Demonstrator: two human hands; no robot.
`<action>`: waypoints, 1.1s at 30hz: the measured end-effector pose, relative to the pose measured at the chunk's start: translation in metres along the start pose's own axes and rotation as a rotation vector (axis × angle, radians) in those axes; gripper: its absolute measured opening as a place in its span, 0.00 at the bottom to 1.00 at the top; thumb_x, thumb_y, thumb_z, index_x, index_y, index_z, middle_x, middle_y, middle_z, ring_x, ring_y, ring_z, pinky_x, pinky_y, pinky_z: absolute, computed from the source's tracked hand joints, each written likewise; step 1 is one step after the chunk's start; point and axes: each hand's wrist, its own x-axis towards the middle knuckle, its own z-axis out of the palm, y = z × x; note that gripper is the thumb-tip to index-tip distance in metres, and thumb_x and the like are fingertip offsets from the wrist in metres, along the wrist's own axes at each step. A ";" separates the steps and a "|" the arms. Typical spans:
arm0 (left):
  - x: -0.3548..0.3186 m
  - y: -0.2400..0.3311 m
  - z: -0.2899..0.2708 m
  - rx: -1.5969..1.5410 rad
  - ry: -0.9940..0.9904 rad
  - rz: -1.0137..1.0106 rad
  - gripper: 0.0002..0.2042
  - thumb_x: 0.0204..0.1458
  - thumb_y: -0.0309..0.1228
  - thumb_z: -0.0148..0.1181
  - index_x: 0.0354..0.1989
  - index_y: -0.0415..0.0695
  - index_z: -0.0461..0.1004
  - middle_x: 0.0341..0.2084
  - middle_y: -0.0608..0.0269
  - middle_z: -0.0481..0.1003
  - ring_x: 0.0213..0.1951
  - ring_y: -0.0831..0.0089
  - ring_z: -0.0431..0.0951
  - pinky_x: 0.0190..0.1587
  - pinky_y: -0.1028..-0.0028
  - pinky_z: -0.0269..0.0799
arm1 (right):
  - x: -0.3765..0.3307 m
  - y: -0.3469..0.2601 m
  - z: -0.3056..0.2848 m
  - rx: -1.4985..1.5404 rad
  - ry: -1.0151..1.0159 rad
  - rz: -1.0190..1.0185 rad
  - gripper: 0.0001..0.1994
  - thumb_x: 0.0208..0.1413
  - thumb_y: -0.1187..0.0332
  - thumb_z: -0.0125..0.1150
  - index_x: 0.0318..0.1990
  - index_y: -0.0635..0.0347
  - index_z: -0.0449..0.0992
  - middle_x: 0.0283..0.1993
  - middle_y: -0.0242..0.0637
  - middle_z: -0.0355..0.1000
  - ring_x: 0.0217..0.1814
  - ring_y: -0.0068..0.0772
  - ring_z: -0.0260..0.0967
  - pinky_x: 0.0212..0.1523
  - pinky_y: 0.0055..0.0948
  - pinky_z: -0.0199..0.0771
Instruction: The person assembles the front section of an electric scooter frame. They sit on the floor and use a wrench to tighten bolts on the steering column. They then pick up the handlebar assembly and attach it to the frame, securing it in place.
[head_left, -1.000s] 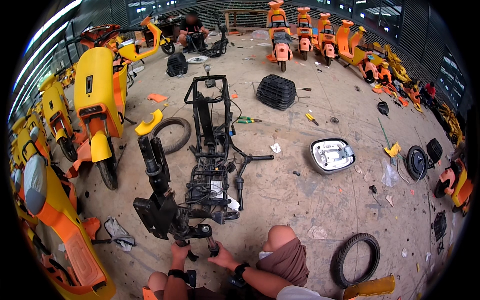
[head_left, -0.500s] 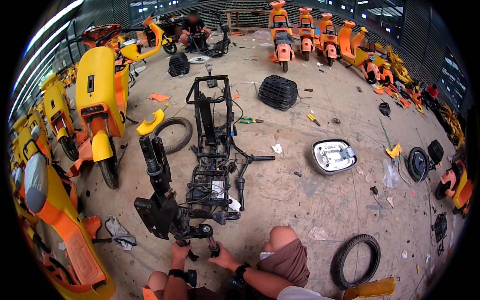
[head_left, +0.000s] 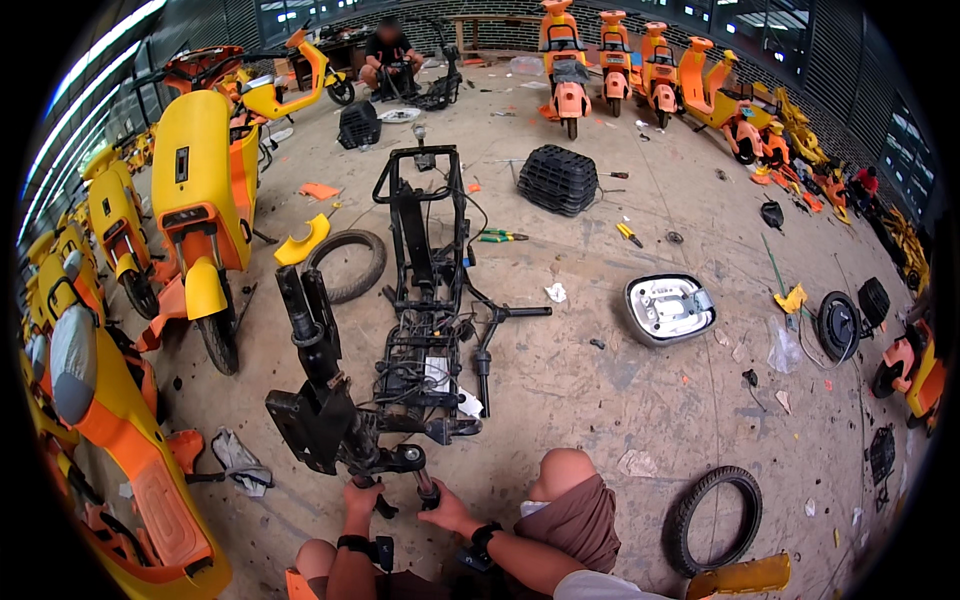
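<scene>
At the stripped scooter frame (head_left: 420,330), both hands grip its fork: left hand (head_left: 362,497), right hand (head_left: 445,510).

White label (head_left: 436,372) on black scooter frame (head_left: 425,250)

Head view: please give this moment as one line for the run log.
left hand: gripping fork end | right hand: on fork | frame: stripped, lying on floor | tyre: at right
</scene>
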 end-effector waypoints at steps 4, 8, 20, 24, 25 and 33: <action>-0.001 0.003 -0.003 -0.001 -0.040 -0.012 0.18 0.27 0.26 0.70 0.30 0.33 0.74 0.25 0.61 0.75 0.27 0.73 0.74 0.31 0.71 0.70 | 0.003 0.009 0.004 0.031 0.025 -0.050 0.46 0.35 0.58 0.71 0.64 0.54 0.54 0.54 0.45 0.68 0.55 0.44 0.67 0.55 0.36 0.66; -0.007 0.014 0.000 -0.059 -0.052 -0.035 0.16 0.28 0.24 0.69 0.30 0.35 0.75 0.25 0.62 0.76 0.27 0.73 0.75 0.31 0.72 0.70 | 0.009 0.022 0.008 0.075 0.057 -0.100 0.45 0.35 0.58 0.71 0.64 0.54 0.56 0.53 0.44 0.69 0.55 0.40 0.67 0.55 0.35 0.66; -0.005 0.012 -0.001 -0.035 -0.036 -0.031 0.11 0.28 0.23 0.66 0.24 0.36 0.74 0.20 0.63 0.75 0.22 0.74 0.73 0.26 0.72 0.68 | 0.000 0.008 0.003 0.082 0.043 -0.063 0.44 0.36 0.53 0.72 0.63 0.54 0.58 0.52 0.41 0.70 0.54 0.37 0.68 0.55 0.31 0.65; -0.003 0.004 -0.003 -0.044 -0.035 -0.050 0.12 0.27 0.23 0.67 0.24 0.35 0.74 0.20 0.62 0.75 0.23 0.74 0.73 0.26 0.73 0.69 | -0.005 -0.004 0.000 0.061 0.007 -0.022 0.44 0.36 0.51 0.72 0.63 0.54 0.58 0.53 0.41 0.70 0.55 0.37 0.67 0.55 0.31 0.65; -0.002 0.005 -0.001 -0.067 -0.027 -0.042 0.12 0.27 0.23 0.67 0.24 0.35 0.74 0.20 0.62 0.75 0.23 0.75 0.73 0.26 0.73 0.69 | -0.003 0.000 0.000 0.045 0.036 -0.045 0.43 0.36 0.50 0.71 0.62 0.53 0.59 0.51 0.41 0.71 0.53 0.37 0.68 0.54 0.31 0.66; 0.011 -0.018 0.002 -0.096 -0.049 -0.025 0.15 0.27 0.25 0.67 0.28 0.34 0.75 0.25 0.60 0.77 0.28 0.73 0.76 0.32 0.70 0.71 | 0.004 0.010 0.009 -0.042 0.124 -0.040 0.31 0.45 0.47 0.64 0.57 0.48 0.67 0.28 0.35 0.74 0.31 0.31 0.73 0.38 0.33 0.71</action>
